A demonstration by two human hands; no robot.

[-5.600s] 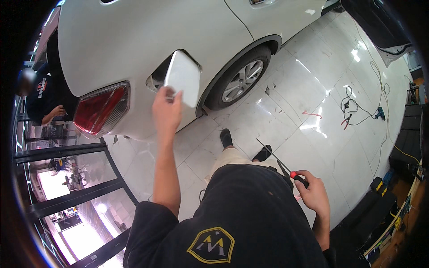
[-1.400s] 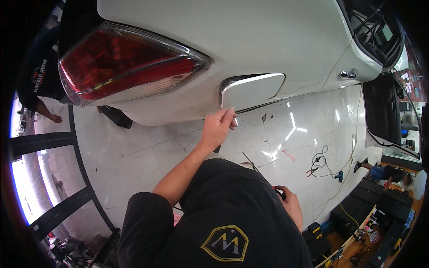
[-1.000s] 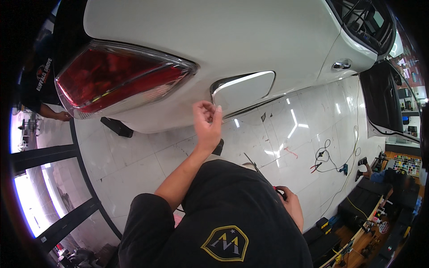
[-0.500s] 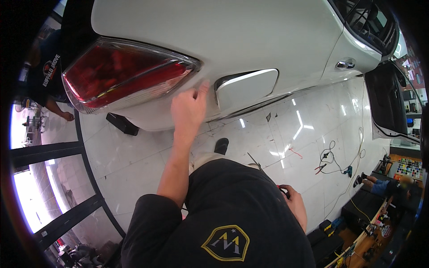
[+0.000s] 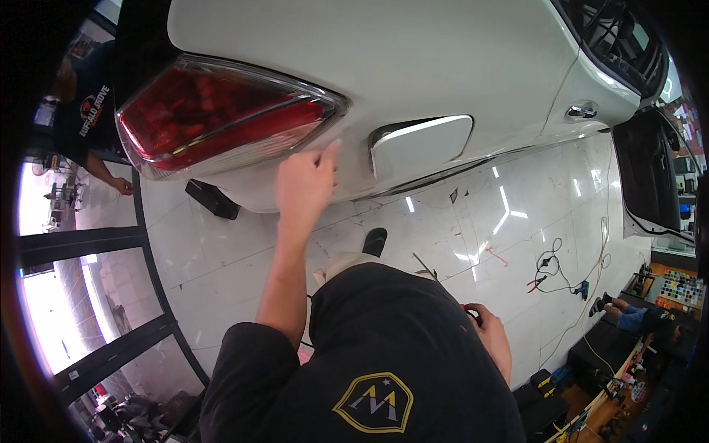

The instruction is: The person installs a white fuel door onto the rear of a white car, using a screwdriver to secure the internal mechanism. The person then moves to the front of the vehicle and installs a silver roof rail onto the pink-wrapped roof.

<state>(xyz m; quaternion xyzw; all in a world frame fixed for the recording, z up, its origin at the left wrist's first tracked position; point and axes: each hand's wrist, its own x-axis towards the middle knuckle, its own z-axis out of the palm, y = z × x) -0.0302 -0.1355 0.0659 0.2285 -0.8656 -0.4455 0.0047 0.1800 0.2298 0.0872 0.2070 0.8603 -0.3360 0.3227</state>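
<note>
My left hand (image 5: 303,186) is curled into a loose fist with the thumb side raised, at the rear corner of a light grey car (image 5: 443,59). It is a little blurred and holds nothing that I can see. To its left is the red and clear tail light (image 5: 221,114), and to its right the fuel flap (image 5: 421,148), which stands partly away from the body. Whether my fingers touch the paint I cannot tell. Down by my side, my right hand (image 5: 493,336) grips a red and black handle (image 5: 471,311), mostly hidden. A thin dark rod (image 5: 422,263) pokes out beyond my shirt.
A black box-shaped thing (image 5: 213,199) lies under the bumper. Cables (image 5: 557,269) and a green and black power tool (image 5: 582,289) are on the tiled floor. One person (image 5: 92,111) stands at the far left; another (image 5: 642,317) is by the bench at right.
My left hand has shifted left along the bodywork, away from the fuel flap and nearer the tail light. The view has swung slightly, moving the car rightward. My right hand keeps its grip.
</note>
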